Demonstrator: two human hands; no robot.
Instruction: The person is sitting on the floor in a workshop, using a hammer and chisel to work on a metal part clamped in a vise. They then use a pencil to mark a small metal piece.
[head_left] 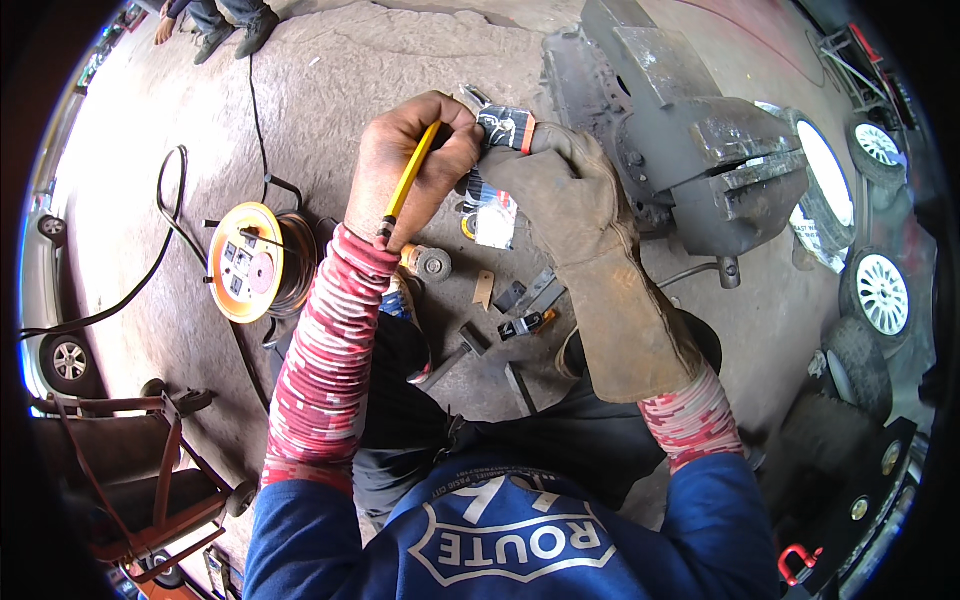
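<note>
My left hand (412, 160) is bare, its fingers closed, with a yellow pencil (410, 180) slanting from between thumb and forefinger back toward the wrist. My right hand (560, 190), in a worn brown leather work glove, is closed around a small piece with a black-and-orange label (508, 129). The left fingertips meet this piece at its left end; what they pinch there is hidden. Just below on the floor lie a white-and-blue packet (493, 222), a tan tag (483, 290), a hammer (460, 355), a black-and-orange tool (525, 325) and dark metal bars (545, 292).
A large grey bench vise (720, 150) stands at the right, its handle (730, 272) jutting near my right forearm. An orange cable reel (243, 262) stands left, black cable (175, 215) trailing. Wheels (882, 293) line the right side. Another person's shoes (258, 32) show far left.
</note>
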